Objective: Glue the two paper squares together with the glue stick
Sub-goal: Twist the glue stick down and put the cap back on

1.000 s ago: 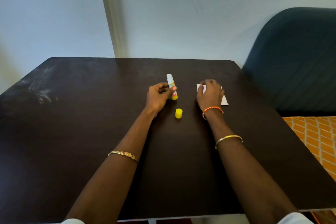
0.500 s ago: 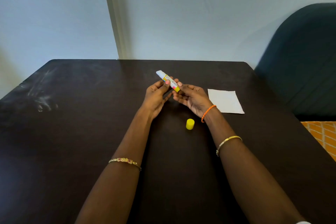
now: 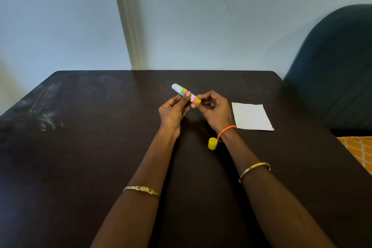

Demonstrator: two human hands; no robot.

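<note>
Both hands on the uncapped glue stick, paper waiting

The left hand [image 3: 173,109] pinches the glue stick [image 3: 186,95] mid-barrel; the right hand [image 3: 215,109] grips its yellow base; the paper [image 3: 251,116] lies just right of the stick, the cap [image 3: 212,143] nearer; over-twisting could snap the glue; the label's writing is unreadable.

Dark brown-black wooden table [image 3: 80,167] w/ pale chalky smears at its far-left corner. On it: plain white paper square [image 3: 251,116], right of centre; small yellow plastic cap [image 3: 212,143] near mid-table. White glue stick [image 3: 186,95] above table centre, label yellow w/ blue & pink patches (print unreadable). Orange braided wristband [image 3: 226,131]. Beyond table's right edge: teal-blue chair [image 3: 338,70], orange lattice-pattern fabric [image 3: 358,149].
</note>
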